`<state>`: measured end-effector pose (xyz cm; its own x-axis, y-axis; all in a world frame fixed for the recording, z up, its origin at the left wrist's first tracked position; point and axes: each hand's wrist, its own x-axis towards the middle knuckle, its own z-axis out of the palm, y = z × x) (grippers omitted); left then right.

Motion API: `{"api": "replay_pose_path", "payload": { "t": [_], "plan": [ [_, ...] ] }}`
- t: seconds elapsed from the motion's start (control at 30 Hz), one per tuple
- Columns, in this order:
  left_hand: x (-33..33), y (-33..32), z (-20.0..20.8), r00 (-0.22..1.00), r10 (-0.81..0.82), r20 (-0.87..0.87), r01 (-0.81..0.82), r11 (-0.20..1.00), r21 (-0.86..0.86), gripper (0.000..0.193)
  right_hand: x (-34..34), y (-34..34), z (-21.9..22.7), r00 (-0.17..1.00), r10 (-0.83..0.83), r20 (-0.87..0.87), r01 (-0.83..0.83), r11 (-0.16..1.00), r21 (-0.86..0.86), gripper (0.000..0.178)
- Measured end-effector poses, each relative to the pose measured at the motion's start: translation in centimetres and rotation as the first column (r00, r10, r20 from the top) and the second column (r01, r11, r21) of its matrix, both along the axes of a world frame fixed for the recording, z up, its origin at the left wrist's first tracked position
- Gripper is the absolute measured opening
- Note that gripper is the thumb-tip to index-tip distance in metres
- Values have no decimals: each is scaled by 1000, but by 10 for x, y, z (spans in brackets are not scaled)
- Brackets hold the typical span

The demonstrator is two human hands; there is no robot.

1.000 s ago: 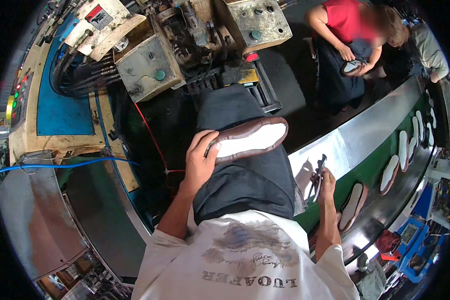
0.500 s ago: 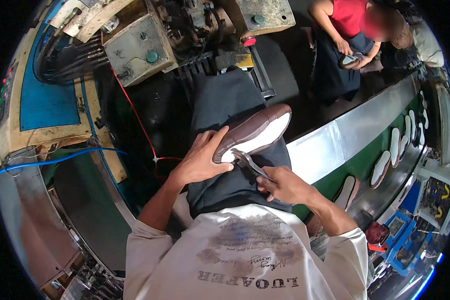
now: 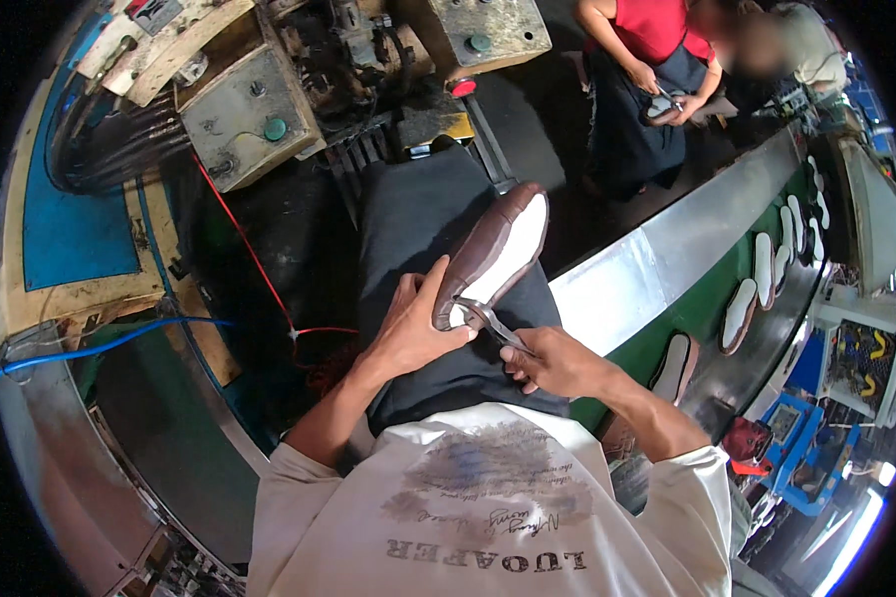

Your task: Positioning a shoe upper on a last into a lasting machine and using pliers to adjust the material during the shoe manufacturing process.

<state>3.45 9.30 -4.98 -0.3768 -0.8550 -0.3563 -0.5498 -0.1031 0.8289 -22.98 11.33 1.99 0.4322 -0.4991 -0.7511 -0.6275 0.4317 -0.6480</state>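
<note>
A brown shoe upper with a white bottom faces up on my lap, its toe pointing away to the upper right. My left hand is closed around its near end, thumb along the edge. In my right hand are metal pincers, gripped by the handles. Their jaws touch the white bottom close to the near end. Whether the jaws have hold of anything is too small to tell. Dark cloth covers my legs under the shoe.
On the right runs a green conveyor belt with a metal rail, carrying several shoes. Ahead stands a machine with a green-buttoned control box. Beyond the rail, a person in red works on another shoe. A blue hose crosses at left.
The shoe has turned, its toe swinging to point farther away from me. The pincers stay at its near end. The surroundings have shifted left in the view.
</note>
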Motion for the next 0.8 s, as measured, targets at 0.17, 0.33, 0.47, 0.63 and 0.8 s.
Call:
{"api": "replay_pose_path", "payload": {
  "t": [0.17, 0.33, 0.47, 0.63, 0.8],
  "plan": [
    [-9, 13, -13, 996, 81, -32, -81, 996, 24, 118, 5, 0, -9, 983, 138, -121, -165, 951, -259, 33],
    [-19, 30, -51, 992, 81, -101, -89, 993, -78, 121, 25, -2, 19, 985, 145, 92, -17, 615, -788, 20],
    [-24, 31, -49, 984, 108, -139, -122, 987, -100, 122, 21, -27, 34, 987, 161, 0, -109, 672, -732, 14],
    [-25, 33, -39, 977, 178, -117, -185, 981, -55, 122, -15, -7, 3, 943, 275, -186, -331, 820, -467, 22],
    [-28, 33, -25, 984, 173, -42, -174, 984, -39, 122, -12, -4, -13, 938, 274, -215, -345, 812, -471, 25]
  ]
}}
